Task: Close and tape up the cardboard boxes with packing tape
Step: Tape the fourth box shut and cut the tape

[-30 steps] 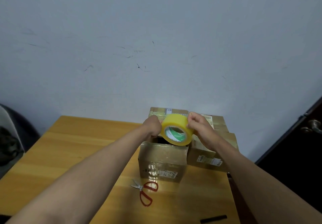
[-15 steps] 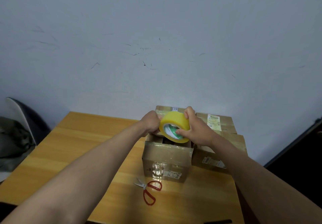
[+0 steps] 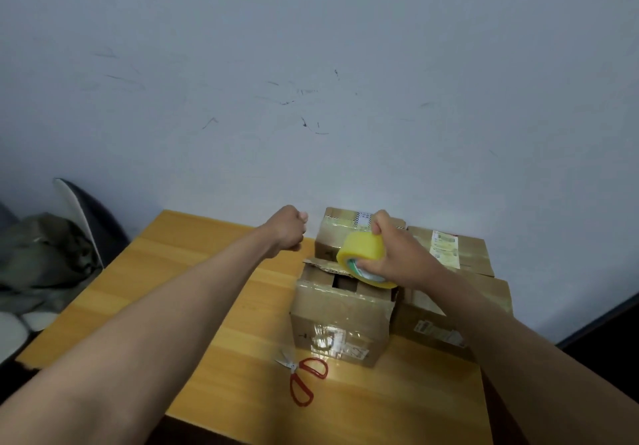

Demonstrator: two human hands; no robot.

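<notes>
Yellow tape roll (image 3: 363, 254) sits tight in the right hand (image 3: 401, 258), fingers curled round it, just above the open box (image 3: 340, 309). I think it is held there so tape can go over the top. The left hand (image 3: 288, 230) is left of the roll with fingers curled; I think it pinches the tape end, but no strip shows. The box flaps are not shut yet. Behind and right of the open box stand 3 more boxes (image 3: 449, 247). Red scissors (image 3: 304, 380) lie in front of it on the wooden table (image 3: 207, 271), ready for cutting.

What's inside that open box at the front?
Through the open box's top gap only dark space and a brown cardboard piece show. The tape roll and right hand cover the rest.
</notes>
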